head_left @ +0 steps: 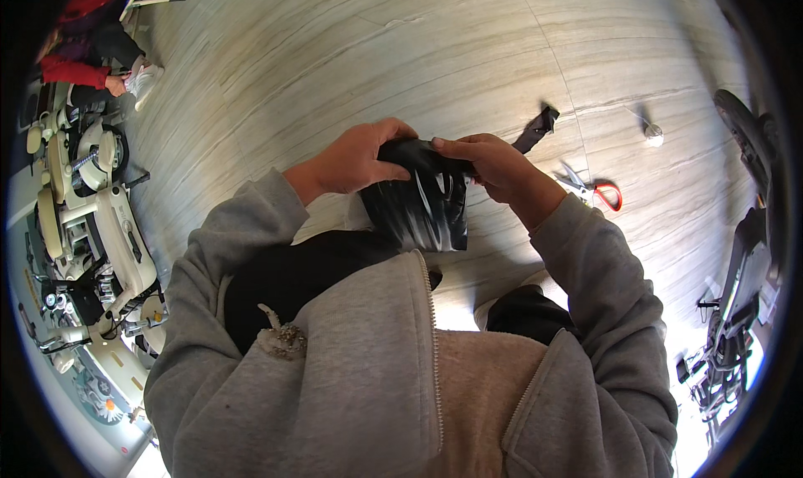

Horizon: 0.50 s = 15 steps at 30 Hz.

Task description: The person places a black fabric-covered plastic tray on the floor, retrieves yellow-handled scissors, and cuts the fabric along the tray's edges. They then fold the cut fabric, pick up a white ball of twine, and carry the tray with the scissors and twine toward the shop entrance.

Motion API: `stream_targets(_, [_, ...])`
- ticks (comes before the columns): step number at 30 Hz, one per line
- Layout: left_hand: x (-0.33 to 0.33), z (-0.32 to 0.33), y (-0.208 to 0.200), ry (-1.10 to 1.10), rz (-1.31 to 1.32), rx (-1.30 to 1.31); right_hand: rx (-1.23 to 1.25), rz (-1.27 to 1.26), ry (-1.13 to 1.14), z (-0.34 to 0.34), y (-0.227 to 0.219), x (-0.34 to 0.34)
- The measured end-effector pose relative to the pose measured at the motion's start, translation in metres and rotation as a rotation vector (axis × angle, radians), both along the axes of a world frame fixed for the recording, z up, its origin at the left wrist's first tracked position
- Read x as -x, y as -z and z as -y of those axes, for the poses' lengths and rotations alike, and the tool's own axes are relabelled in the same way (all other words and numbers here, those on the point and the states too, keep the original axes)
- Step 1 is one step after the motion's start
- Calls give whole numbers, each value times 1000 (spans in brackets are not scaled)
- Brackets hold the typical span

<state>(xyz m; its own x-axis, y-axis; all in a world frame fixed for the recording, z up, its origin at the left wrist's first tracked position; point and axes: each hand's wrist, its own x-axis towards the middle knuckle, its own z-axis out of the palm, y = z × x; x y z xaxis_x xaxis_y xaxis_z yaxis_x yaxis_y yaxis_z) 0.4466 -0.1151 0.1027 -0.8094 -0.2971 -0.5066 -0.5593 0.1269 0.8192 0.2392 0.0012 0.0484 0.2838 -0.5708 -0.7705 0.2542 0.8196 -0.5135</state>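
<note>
Left hand [365, 155] and right hand [499, 167] grip the black plastic [420, 204] by its far end, fingers curled; uneven pulling could tear it.

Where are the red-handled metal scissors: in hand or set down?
Set down: scissors lie on the pale streaked floor; left hand and right hand hold glossy black plastic.

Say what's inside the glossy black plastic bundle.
Only the outside of the glossy black plastic bundle shows, held by the left hand and right hand; any contents are covered.
</note>
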Motion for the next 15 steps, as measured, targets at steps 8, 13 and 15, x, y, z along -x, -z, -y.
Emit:
stream_targets(8, [4,-2,2,-15,-52,24,79,200,535,-11,9,-28])
stream_targets(13, [5,0,0,-1,-2,-40,34,232,593,-13,25,-33])
stream_targets(15, [6,-1,-1,1,19,-54,-7,250,502,-9,33,-28])
